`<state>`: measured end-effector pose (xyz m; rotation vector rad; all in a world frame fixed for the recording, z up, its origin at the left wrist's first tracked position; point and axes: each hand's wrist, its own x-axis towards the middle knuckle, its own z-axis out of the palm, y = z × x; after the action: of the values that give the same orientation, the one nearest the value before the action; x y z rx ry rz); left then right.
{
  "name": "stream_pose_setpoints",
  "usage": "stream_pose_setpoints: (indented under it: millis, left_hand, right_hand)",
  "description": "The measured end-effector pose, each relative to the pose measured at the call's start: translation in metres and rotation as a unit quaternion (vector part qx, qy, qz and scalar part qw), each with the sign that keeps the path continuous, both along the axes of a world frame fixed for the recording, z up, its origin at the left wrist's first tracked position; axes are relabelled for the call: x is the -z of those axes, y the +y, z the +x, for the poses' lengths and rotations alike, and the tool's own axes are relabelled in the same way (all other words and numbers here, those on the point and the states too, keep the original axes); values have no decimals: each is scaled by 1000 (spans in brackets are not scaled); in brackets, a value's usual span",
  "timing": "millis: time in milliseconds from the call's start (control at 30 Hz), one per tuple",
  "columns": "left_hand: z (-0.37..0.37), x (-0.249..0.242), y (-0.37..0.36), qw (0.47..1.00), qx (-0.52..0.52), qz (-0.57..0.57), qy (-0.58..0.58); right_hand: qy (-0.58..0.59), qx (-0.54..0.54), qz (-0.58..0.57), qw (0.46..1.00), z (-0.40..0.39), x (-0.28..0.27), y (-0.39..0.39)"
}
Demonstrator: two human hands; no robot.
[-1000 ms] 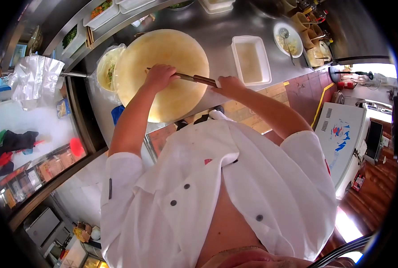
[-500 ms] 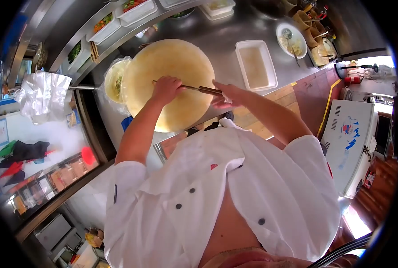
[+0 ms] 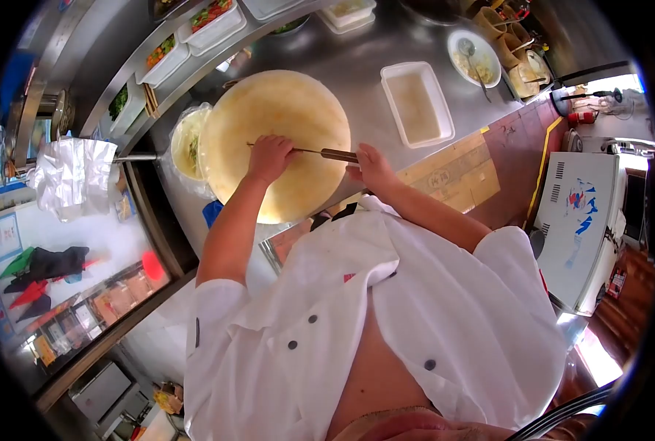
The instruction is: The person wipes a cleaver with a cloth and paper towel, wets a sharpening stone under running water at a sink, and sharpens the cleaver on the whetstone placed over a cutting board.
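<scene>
A knife (image 3: 340, 155) with a brown wooden handle lies across the round pale chopping block (image 3: 228, 110), its blade seen nearly edge-on. My left hand (image 3: 271, 159) is over the blade, fingers bunched and closed on it. At the handle's end my right hand (image 3: 376, 169) curls its fingers around the butt. The blade's face and whatever is under my left fingers are hidden. Left of the block sits a bowl (image 3: 185, 140) lined with clear plastic, holding pale green shreds.
A white rectangular tub (image 3: 415, 138) stands right of the block on the steel counter (image 3: 342, 55). Behind it are a white plate (image 3: 481, 45) with a spoon and pale food. Tubs of cut vegetables (image 3: 157, 59) line the shelf at upper left. Flat cardboard (image 3: 452, 176) covers floor beyond the counter.
My right hand's fingers, stretched apart before, have drawn in around the knife handle's end. My left hand has stayed on the blade. The view has shifted slightly.
</scene>
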<state>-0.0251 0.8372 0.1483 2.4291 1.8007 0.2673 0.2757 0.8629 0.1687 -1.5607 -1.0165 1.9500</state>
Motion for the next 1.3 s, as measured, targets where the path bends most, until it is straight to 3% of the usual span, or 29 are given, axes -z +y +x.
stream_pose_setpoints:
  millis: [100,200,300,400,500,600,667,733,800,900,967,1133,1300]
  left_hand:
    - [0,-1,2,1000,-2,4,-8]
    - [1,-2,2,1000,-2,6,-11]
    - [5,-3,2,1000,-10,5,-7]
    - [7,-8,3,999,-20,-24,10]
    - [7,-7,2,1000,-19,-21,5]
    - [5,-3,0,1000,-14,7,-12]
    - [3,-4,-2,1000,-10,-4,-10]
    - [4,-8,5,999,-9,-39,5]
    - [3,-6,3,1000,-13,3,-8]
    - [5,-3,1,999,-17,31,-17]
    - [4,-4,-1,999,-22,33,-18]
    - [1,-1,1,996,-10,72,-52]
    - [0,-3,3,999,-26,4,-35]
  right_hand:
    - [27,-30,-7,999,7,15,10]
    - [73,27,-71,994,1,7,14]
    - [9,-9,17,1000,-4,18,21]
    - [89,162,-133,974,-16,7,27]
    - [152,157,-191,957,-6,3,27]
    - [86,121,-143,979,-12,-6,19]
    - [-41,-1,-102,994,-4,4,19]
    - [-172,-109,-11,979,10,18,30]
    - [-303,-197,119,925,28,33,40]
    - [-329,-120,94,932,65,48,58]
    - [-339,10,122,933,89,63,60]
    - [-167,50,153,973,86,-3,53]
    - [-13,10,139,990,48,-63,45]
